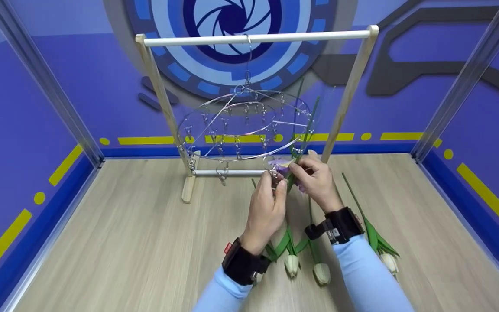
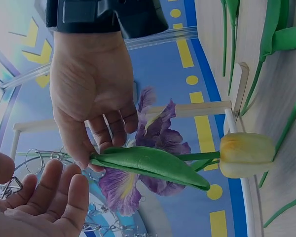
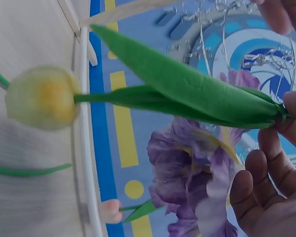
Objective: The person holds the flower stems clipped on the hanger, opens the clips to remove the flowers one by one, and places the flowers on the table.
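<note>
In the head view my left hand (image 1: 267, 208) is raised under the rim of a round wire hanger with clips (image 1: 249, 157). It pinches a small metal clip (image 2: 11, 187), seen in the left wrist view. Thumb and fingertips of my right hand (image 1: 319, 182) pinch a cream artificial tulip (image 3: 42, 98) where its green leaves (image 3: 187, 84) gather on the stem. The tulip hangs bloom downward, its stem (image 1: 312, 119) rising above the hand beside the hanger. A purple iris (image 2: 163, 133) sits just behind the leaves, mostly covered by the hands in the head view.
The hanger hooks on the white top bar (image 1: 206, 40) of a wood-legged rack (image 1: 347, 95). Cream tulips (image 1: 291, 265) lie on the table (image 1: 145, 242) under the forearms, another tulip (image 1: 389, 262) at the right. A pinkish tulip (image 3: 111, 211) shows beyond the iris. Printed panels surround the table.
</note>
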